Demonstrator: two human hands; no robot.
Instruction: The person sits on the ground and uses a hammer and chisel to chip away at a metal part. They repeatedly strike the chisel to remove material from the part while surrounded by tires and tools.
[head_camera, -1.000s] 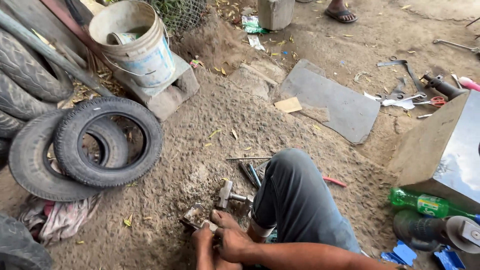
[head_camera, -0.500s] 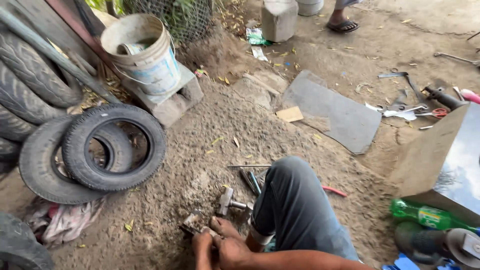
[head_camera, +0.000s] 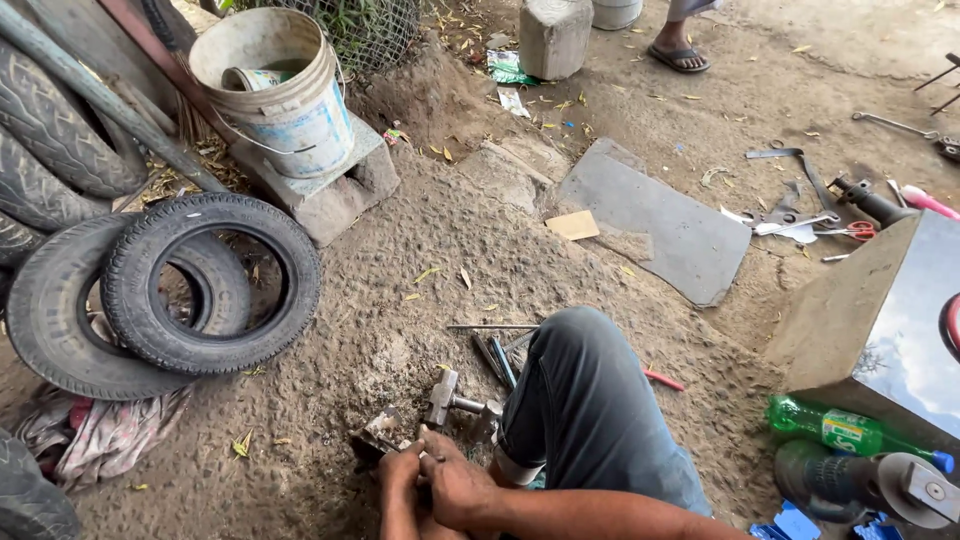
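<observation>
- While both hands press together at six o'clock, the left hand (head_camera: 400, 472) and right hand (head_camera: 455, 485) clamp a small metal part (head_camera: 380, 432) on the sandy ground (head_camera: 420, 240).
- Just at one o'clock of them lies a hammer (head_camera: 450, 398).
- Two tyres (head_camera: 160, 290) lie at nine o'clock.

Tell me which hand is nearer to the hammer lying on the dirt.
Right. The right hand sits just below the hammer, close to its handle end. The left hand is slightly farther, down and to its left, by a small metal part.
</observation>
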